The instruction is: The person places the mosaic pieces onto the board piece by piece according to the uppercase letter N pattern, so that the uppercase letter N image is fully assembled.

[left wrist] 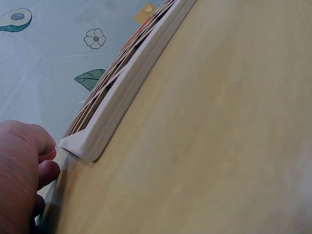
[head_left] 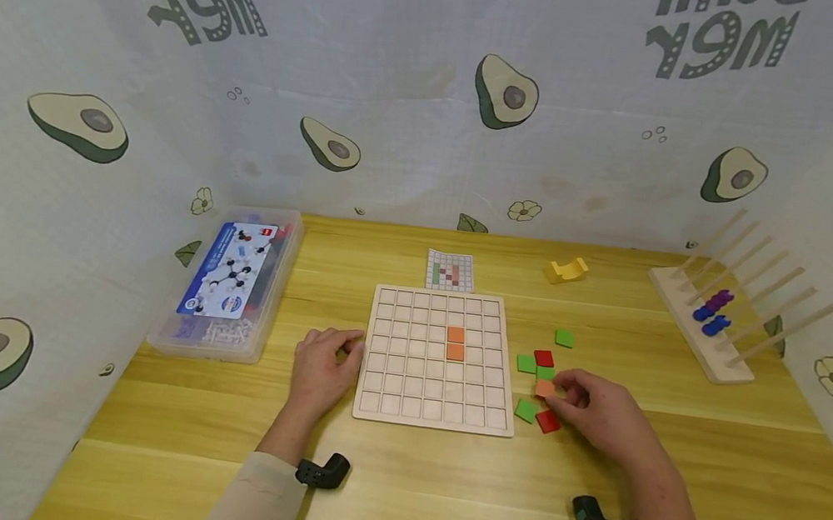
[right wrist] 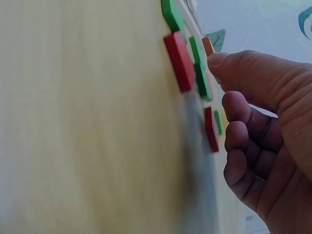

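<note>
My right hand (head_left: 601, 412) pinches an orange square tile (head_left: 544, 389) between thumb and fingers, among loose tiles to the right of a wooden grid board (head_left: 415, 366). In the right wrist view the tile (right wrist: 207, 46) shows at the thumb tip; its other fingers are curled in. Around it lie several green tiles (head_left: 564, 339) and red tiles (head_left: 547, 421). Two orange tiles (head_left: 455, 352) fill neighbouring cells, one above the other, on the board. At the board's left edge, my left hand (head_left: 323, 372) rests with fingers loosely bent, index finger and thumb against the rim.
Behind the board lies a small printed grid card (head_left: 450, 272) with coloured squares. A yellow curved block (head_left: 567, 270) sits back right. A wooden peg stand (head_left: 704, 325) with blue and purple beads stands far right. On the left lies a clear plastic box (head_left: 229, 284).
</note>
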`<state>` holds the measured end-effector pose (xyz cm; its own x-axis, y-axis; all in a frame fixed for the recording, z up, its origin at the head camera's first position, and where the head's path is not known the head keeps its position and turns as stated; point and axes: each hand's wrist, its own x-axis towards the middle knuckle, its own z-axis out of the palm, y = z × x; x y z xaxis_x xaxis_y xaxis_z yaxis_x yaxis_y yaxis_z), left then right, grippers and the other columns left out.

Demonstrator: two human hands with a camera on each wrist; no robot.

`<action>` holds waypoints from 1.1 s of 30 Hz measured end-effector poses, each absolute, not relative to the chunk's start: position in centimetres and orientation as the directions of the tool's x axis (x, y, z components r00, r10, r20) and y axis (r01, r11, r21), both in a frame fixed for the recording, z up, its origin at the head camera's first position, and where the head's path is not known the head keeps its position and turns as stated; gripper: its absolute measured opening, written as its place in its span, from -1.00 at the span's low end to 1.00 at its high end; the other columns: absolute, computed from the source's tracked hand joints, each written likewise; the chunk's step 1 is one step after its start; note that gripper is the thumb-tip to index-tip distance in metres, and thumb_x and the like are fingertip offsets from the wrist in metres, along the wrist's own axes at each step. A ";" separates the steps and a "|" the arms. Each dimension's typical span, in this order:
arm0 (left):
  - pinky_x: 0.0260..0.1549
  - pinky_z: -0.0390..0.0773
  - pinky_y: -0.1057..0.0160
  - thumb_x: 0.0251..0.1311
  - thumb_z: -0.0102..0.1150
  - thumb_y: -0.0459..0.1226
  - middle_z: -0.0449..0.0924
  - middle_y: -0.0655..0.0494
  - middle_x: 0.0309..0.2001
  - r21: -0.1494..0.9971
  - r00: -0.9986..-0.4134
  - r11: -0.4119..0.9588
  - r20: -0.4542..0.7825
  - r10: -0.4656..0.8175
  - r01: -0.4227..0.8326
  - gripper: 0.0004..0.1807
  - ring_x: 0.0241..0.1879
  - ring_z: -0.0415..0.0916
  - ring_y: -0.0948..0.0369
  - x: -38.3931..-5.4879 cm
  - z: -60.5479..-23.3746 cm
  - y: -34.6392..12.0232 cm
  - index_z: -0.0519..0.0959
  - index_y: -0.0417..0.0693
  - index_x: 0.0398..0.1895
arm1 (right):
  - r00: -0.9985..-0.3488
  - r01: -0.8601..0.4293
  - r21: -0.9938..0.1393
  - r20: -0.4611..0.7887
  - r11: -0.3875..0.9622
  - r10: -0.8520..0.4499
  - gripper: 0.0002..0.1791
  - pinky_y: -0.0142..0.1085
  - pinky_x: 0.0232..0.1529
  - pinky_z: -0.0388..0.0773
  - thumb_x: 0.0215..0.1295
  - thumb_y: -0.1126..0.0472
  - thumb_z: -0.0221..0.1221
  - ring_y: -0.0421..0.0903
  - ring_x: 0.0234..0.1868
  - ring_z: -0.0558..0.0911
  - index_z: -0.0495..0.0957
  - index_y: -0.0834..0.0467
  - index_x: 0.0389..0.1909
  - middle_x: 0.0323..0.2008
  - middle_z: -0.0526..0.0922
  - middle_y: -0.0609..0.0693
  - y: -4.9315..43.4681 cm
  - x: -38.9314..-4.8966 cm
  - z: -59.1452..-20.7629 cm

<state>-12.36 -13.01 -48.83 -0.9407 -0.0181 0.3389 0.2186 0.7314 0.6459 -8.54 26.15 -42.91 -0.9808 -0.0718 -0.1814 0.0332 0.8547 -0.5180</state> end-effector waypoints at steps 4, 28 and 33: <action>-0.13 0.36 0.08 0.31 0.28 -0.18 0.68 0.20 -0.35 0.644 -0.939 0.732 0.344 -0.018 0.222 -0.78 -0.24 0.49 0.10 -12.3 -48.8 -13.0 0.78 -0.02 -0.07 | -0.981 0.016 -0.525 -0.175 0.851 -0.090 -0.60 -0.35 -0.39 0.36 0.34 -0.01 0.33 -0.11 -0.35 0.45 0.64 0.19 0.01 -0.38 0.54 -0.05 25.2 -8.8 -42.4; -0.10 0.38 0.04 0.28 0.31 -0.19 0.69 0.19 -0.35 0.638 -0.933 0.733 0.359 -0.014 0.235 -0.79 -0.25 0.49 0.11 -12.4 -49.0 -13.0 0.78 0.00 -0.09 | -0.954 -0.127 -0.583 -0.149 0.802 -0.259 -0.77 -0.37 -0.43 0.37 0.30 0.10 0.34 -0.17 -0.46 0.44 0.65 0.08 -0.08 -0.47 0.52 -0.12 18.0 -11.2 -42.3; -0.12 0.39 0.05 0.30 0.30 -0.18 0.70 0.19 -0.34 0.630 -0.934 0.741 0.358 -0.012 0.232 -0.79 -0.25 0.50 0.11 -12.5 -49.1 -13.1 0.78 -0.01 -0.09 | -0.952 -0.159 -0.577 -0.127 0.801 -0.280 -0.78 -0.37 -0.46 0.38 0.30 0.10 0.34 -0.20 -0.48 0.44 0.66 0.07 -0.09 -0.49 0.54 -0.13 16.9 -11.6 -42.7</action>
